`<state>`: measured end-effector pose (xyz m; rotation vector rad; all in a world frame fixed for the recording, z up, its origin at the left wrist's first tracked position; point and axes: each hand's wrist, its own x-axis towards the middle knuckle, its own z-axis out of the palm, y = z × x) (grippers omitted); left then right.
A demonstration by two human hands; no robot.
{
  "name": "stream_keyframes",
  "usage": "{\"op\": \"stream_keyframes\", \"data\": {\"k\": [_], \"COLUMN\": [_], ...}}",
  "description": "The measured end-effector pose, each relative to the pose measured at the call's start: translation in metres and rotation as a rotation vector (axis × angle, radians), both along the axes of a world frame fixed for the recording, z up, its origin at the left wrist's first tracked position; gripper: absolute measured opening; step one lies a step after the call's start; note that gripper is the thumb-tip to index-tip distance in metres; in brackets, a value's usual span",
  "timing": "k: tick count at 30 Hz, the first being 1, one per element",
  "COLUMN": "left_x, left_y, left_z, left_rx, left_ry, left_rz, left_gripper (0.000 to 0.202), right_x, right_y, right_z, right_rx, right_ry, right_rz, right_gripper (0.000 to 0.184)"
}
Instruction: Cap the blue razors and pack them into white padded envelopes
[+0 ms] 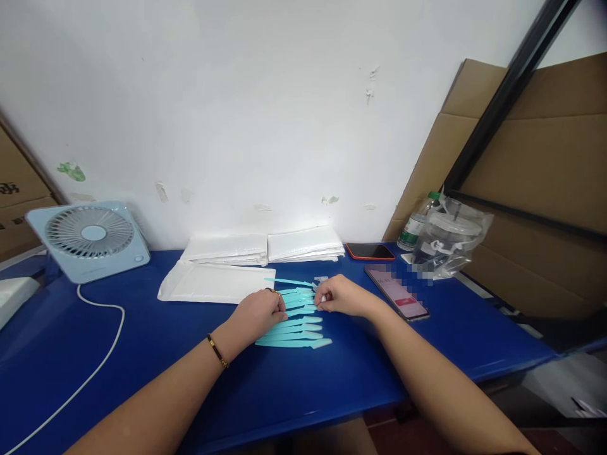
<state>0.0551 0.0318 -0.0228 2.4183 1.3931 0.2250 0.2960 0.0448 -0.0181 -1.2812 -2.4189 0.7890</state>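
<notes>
Several turquoise eyebrow razors [294, 343] lie side by side on the blue table, handles to the left and blade ends to the right. My left hand [262, 313] is closed at the handle ends of the middle razors, its thumb and fingers pinched together. At their blade ends my right hand [339, 296] has its fingers curled in a pinch around the tips, partly hiding them. One razor [289, 281] lies slightly apart at the far side of the row. Small clear pieces [320, 279] show just beyond my right fingers.
White padded envelopes [222, 282] lie behind my left hand, with stacks of them [303, 243] against the wall. A blue fan [95, 243] with a white cable stands left. To the right are two phones [370, 251], a bottle [412, 230] and a bagged cup [448, 243].
</notes>
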Motion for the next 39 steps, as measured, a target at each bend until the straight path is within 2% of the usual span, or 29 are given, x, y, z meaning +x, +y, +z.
{"op": "stream_keyframes", "data": {"k": [2, 5, 9, 12, 16, 19, 23, 26, 28, 33, 39], "left_x": [0.0, -0.002, -0.006, -0.007, -0.005, -0.003, 0.0, 0.001, 0.001, 0.004, 0.011], "left_y": [0.0, -0.002, -0.003, -0.003, -0.002, -0.003, -0.006, -0.007, -0.008, -0.008, -0.008], "left_z": [0.0, 0.004, 0.01, 0.01, 0.005, 0.004, 0.007, 0.009, 0.008, 0.005, 0.0], "left_rx": [0.006, -0.019, -0.03, 0.008, -0.009, -0.015, -0.033, -0.056, -0.051, -0.035, -0.024], "left_ry": [-0.009, -0.025, -0.067, -0.055, -0.033, -0.04, -0.046, -0.054, -0.058, -0.05, -0.048], "left_rz": [0.001, 0.005, 0.055, 0.088, 0.065, 0.053, 0.041, 0.024, 0.016, 0.02, 0.036], "left_gripper": [0.016, 0.016, 0.019, 0.02, 0.021, 0.023, 0.022, 0.022, 0.021, 0.02, 0.021], "right_x": [-0.003, -0.004, 0.007, 0.023, 0.035, 0.024, 0.001, -0.002, 0.005, 0.024, 0.002], "right_y": [-0.001, -0.004, -0.007, -0.006, -0.001, 0.003, 0.008, 0.01, 0.009, -0.001, -0.008], "right_z": [0.001, 0.004, 0.01, 0.017, 0.024, 0.019, 0.005, 0.001, 0.004, 0.014, 0.013], "right_rx": [0.042, 0.024, -0.151, -0.212, 0.043, 0.195, 0.249, 0.279, 0.238, -0.001, -0.022], "right_ry": [-0.002, -0.017, -0.057, -0.047, -0.007, 0.001, -0.067, -0.159, -0.208, -0.229, -0.136], "right_rz": [0.007, 0.03, 0.072, -0.001, -0.236, -0.288, -0.24, -0.202, -0.193, -0.103, 0.017], "right_gripper": [0.01, 0.009, 0.014, 0.016, 0.015, 0.016, 0.016, 0.01, 0.01, 0.005, 0.013]}}
